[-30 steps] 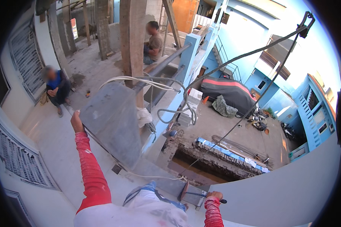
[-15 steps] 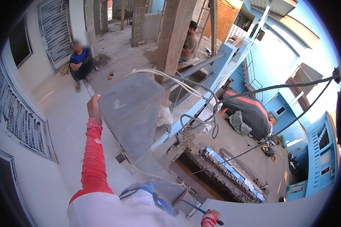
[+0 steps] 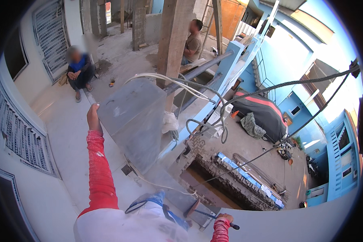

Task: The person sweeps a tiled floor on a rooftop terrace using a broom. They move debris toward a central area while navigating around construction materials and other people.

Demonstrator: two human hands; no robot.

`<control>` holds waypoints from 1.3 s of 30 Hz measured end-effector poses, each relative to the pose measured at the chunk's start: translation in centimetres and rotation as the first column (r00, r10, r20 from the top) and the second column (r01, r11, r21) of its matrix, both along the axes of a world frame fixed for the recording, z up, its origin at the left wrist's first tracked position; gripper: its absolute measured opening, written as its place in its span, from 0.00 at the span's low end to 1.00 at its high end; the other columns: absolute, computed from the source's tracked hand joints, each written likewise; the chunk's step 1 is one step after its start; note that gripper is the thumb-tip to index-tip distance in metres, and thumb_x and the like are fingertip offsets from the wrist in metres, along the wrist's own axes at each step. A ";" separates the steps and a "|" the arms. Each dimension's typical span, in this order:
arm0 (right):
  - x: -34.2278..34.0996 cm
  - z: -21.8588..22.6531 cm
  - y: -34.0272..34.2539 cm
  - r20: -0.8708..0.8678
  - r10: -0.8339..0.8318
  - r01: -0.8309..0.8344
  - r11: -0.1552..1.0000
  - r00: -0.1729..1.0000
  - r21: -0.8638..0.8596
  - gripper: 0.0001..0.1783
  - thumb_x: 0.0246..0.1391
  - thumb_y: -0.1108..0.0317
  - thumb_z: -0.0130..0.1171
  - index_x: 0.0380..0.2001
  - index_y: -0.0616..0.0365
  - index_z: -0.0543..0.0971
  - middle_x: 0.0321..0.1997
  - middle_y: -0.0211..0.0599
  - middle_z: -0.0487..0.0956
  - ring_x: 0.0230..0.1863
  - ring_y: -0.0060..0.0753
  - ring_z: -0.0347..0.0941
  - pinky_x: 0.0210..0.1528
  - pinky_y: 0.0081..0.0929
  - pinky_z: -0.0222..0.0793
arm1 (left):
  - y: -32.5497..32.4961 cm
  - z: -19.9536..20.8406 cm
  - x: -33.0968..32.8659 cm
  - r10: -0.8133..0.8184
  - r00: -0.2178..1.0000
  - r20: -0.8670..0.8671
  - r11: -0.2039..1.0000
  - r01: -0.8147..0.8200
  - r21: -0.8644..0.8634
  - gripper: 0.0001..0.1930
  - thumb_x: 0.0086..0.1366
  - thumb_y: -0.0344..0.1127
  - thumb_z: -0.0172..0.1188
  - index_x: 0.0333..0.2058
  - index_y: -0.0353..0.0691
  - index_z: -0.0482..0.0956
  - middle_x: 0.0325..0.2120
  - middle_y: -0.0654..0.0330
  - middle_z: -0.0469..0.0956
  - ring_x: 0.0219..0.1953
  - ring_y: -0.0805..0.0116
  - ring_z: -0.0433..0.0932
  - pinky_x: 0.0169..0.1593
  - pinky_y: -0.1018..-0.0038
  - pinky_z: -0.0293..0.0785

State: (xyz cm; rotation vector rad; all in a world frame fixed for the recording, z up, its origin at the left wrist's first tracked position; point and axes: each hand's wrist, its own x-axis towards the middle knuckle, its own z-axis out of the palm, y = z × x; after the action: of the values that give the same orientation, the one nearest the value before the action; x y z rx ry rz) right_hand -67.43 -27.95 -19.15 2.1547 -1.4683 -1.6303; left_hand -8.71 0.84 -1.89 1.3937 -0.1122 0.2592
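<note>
My left hand, arm stretched forward in a red sleeve, has its fingers closed on the left edge of a large grey box-like piece of sheet metal or board. The piece stands tilted beside the railing, two of its faces showing. At the lower right, my right hand is wrapped round the dark blue handle of a tool. The tool's rust-brown head lies toward my body, close to a flat grey surface; its exact kind is unclear. A pale cord runs beneath the piece toward the tool head.
Light-blue railing with dark pipes edges a drop to a yard holding a covered car and a trench. Grey rope crosses at right. A wooden post rises ahead. One person sits at left, another behind the post.
The view has shifted, and the grey piece appears turned, with its side face now more distinct. Both hands keep their grips. The person behind the post shows more.
</note>
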 end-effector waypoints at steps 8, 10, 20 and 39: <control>-0.1 -0.3 -0.7 0.034 -0.076 0.075 0.997 0.997 0.028 0.15 0.58 0.60 0.51 0.47 0.40 0.80 0.47 0.20 0.81 0.43 0.32 0.79 0.30 0.45 0.72 | 2.2 0.4 2.8 -0.179 0.983 0.032 0.941 0.161 0.297 0.17 0.61 0.45 0.50 0.31 0.33 0.77 0.26 0.64 0.73 0.32 0.71 0.69 0.42 0.76 0.64; 0.2 -1.1 -1.5 0.017 -0.044 0.043 0.999 0.999 0.029 0.14 0.57 0.59 0.53 0.46 0.39 0.81 0.44 0.19 0.82 0.40 0.30 0.80 0.27 0.43 0.71 | 2.6 2.6 3.9 -0.287 0.957 0.047 0.787 0.207 0.582 0.18 0.61 0.46 0.51 0.31 0.33 0.77 0.25 0.64 0.73 0.32 0.72 0.69 0.42 0.76 0.64; -1.1 -6.4 -6.0 0.026 -0.001 -0.002 0.995 1.000 0.101 0.17 0.60 0.58 0.49 0.51 0.40 0.78 0.56 0.22 0.77 0.55 0.32 0.73 0.46 0.41 0.72 | -5.7 9.5 -0.7 0.111 0.993 -0.050 0.051 0.044 0.998 0.32 0.64 0.62 0.41 0.48 0.40 0.77 0.49 0.47 0.75 0.53 0.50 0.73 0.57 0.59 0.66; -18.6 -19.1 -9.7 0.281 0.007 -0.052 0.987 0.960 0.152 0.13 0.60 0.63 0.48 0.39 0.41 0.83 0.42 0.30 0.83 0.45 0.29 0.79 0.39 0.30 0.76 | -1.7 6.6 8.2 -0.110 0.977 -0.184 0.144 0.199 0.969 0.32 0.69 0.57 0.39 0.42 0.28 0.78 0.34 0.47 0.82 0.41 0.58 0.79 0.48 0.67 0.70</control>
State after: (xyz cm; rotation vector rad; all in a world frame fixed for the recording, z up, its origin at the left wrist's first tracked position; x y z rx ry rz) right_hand -85.99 -37.66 -38.24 2.5726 -1.4039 -1.5294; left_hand -0.51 -0.84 4.75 2.7564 -0.4396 -0.1213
